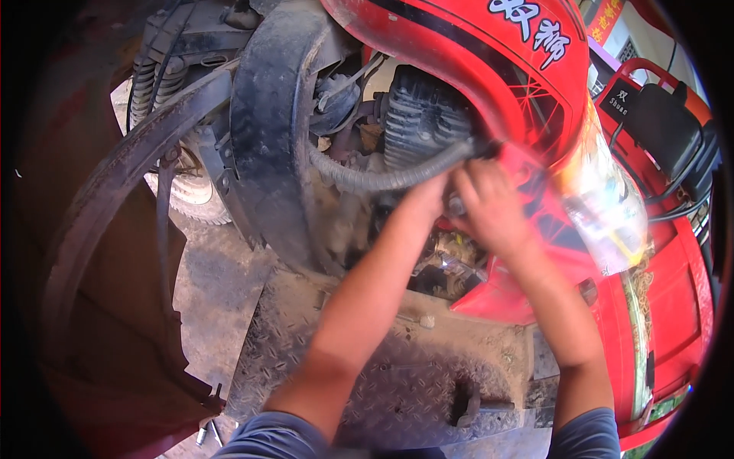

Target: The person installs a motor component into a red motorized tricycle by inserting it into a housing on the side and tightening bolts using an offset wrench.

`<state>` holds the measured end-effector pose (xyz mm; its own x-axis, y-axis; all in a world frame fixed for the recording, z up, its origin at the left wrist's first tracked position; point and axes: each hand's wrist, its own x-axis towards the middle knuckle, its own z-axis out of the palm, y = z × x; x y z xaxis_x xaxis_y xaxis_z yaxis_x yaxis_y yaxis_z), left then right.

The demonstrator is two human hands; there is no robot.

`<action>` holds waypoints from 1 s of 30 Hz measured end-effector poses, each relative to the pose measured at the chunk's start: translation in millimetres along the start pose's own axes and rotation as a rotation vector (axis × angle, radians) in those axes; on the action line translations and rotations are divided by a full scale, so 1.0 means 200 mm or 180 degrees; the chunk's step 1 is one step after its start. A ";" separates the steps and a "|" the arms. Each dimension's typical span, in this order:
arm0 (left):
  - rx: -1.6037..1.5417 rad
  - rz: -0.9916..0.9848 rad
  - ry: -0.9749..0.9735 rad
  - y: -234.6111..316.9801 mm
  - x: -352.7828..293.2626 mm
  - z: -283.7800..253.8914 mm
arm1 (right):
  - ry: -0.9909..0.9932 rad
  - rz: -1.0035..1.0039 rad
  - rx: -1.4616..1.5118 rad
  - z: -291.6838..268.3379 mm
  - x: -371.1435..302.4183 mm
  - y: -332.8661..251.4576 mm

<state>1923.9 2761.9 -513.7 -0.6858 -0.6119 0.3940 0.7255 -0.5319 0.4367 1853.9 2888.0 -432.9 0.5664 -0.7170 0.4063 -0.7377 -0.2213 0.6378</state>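
Both hands meet at the engine bay of a red motor vehicle. My left hand (434, 190) reaches in under a ribbed grey hose (375, 180); its fingers are hidden behind the other hand and inside the bay. Close beside it, my right hand (489, 203) is blurred, with its fingers curled closed around something. A small, round, metallic end (456, 205) shows at its fingers, but the kind of thing is unclear. Just beyond the hose stands the finned engine cylinder (424, 115). Below the hands lie dusty engine parts (436, 281).
A dusty black fender (271, 130) curves left of the engine. A treaded metal footplate (367, 382) spans the near side. Red bodywork (451, 46) arches overhead. A clear plastic bag (612, 218) hangs at right. Tools (205, 434) lie on the floor at lower left.
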 end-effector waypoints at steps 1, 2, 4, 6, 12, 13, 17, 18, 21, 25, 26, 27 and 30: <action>0.0143 -0.0135 0.0010 0.02 -0.01 0.00 | -0.0039 0.0105 0.0020 0.00 0.01 0.00; 0.0277 -0.0278 0.0056 0.04 -0.01 0.00 | -0.0081 0.0101 -0.0078 0.00 0.03 -0.01; 0.0200 -0.0438 0.0078 0.04 0.00 -0.01 | -0.0185 0.0092 -0.0248 -0.01 0.07 0.00; 0.0296 -0.0482 0.0289 0.01 0.01 0.00 | -0.0295 0.0113 -0.0221 -0.02 0.10 0.01; 0.0373 -0.0596 0.0063 0.05 -0.03 -0.01 | -0.0643 0.0176 0.0094 -0.08 0.13 -0.01; 0.0144 -0.0676 -0.0188 0.05 -0.03 0.00 | -0.0588 0.0142 0.0127 -0.08 0.13 -0.02; -0.0108 -0.0695 -0.0155 0.01 -0.01 -0.02 | -0.0661 0.0090 -0.0169 -0.10 0.13 -0.03; -0.0253 -0.0586 -0.0123 -0.01 0.00 -0.02 | -0.0733 0.0147 -0.0160 -0.11 0.13 -0.02; -0.0789 -0.0297 0.0038 -0.07 0.02 -0.05 | -0.0719 -0.0034 -0.0014 -0.14 0.14 0.01; -0.0672 -0.0230 0.0003 -0.09 0.03 -0.06 | -0.0965 -0.0174 0.0171 -0.16 0.17 0.06; -0.0605 -0.0242 0.0034 -0.08 0.04 -0.06 | -0.0946 -0.0268 0.0081 -0.16 0.18 0.07; -0.0536 -0.0278 0.0056 -0.08 0.04 -0.06 | -0.1031 -0.0325 0.0004 -0.16 0.19 0.08; -0.0339 -0.0318 0.0106 -0.06 0.02 -0.06 | -0.1106 -0.0542 -0.0111 -0.15 0.23 0.10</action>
<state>1912.8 2757.9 -527.5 -0.7540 -0.5708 0.3250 0.6568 -0.6493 0.3834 1876.2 2870.5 -380.5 0.5170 -0.8545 0.0507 -0.6276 -0.3381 0.7013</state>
